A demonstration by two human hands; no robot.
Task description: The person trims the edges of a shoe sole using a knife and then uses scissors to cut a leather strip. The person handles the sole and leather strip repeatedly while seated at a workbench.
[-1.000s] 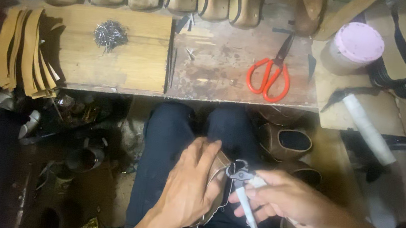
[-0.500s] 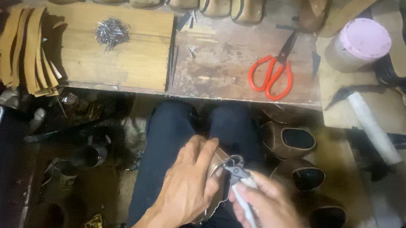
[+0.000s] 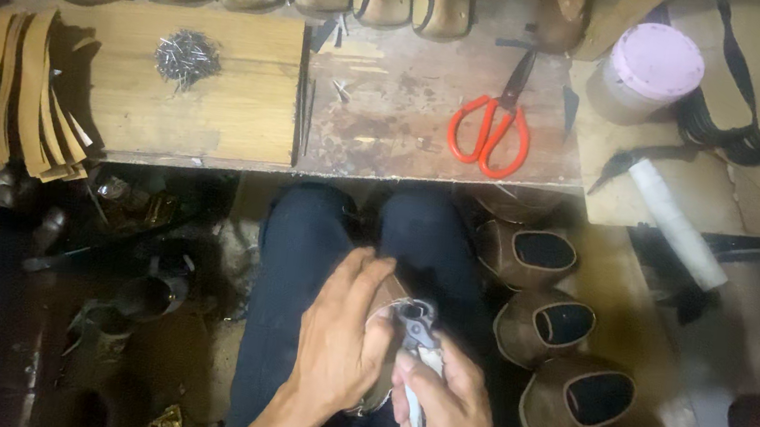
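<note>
Shoe [image 3: 383, 336] on lap | left hand [image 3: 340, 341] cups it | right hand [image 3: 449, 409] grips pliers [image 3: 416, 332]

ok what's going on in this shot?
A person sits at a wooden bench working on a brown shoe in their lap. The left hand presses over the shoe; the right hand grips pincers with the head at the shoe's edge. On the bench lie a pile of nails and red scissors. Three more brown shoes sit on the floor beside the person's right leg.
</note>
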